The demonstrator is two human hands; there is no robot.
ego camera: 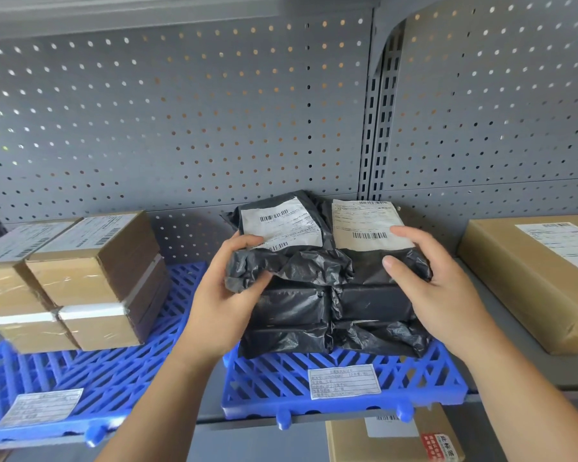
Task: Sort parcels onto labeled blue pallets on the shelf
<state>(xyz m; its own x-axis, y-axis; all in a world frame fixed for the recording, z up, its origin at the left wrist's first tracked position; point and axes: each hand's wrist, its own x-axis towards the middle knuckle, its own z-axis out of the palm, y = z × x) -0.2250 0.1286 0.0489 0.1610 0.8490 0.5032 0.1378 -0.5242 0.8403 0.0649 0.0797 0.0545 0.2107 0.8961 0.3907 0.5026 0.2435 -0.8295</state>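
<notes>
Several black plastic-wrapped parcels are stacked in two columns on the middle blue pallet, which carries a white label on its front. My left hand grips the crumpled front of the top left black parcel, thumb on its white label. My right hand holds the top right black parcel, fingers curled over its front right edge. On the left blue pallet stand several brown cardboard boxes in two layers.
A large brown box lies on the bare grey shelf at the right. Another brown box with a red sticker sits on the shelf below. A grey perforated back panel closes the shelf behind.
</notes>
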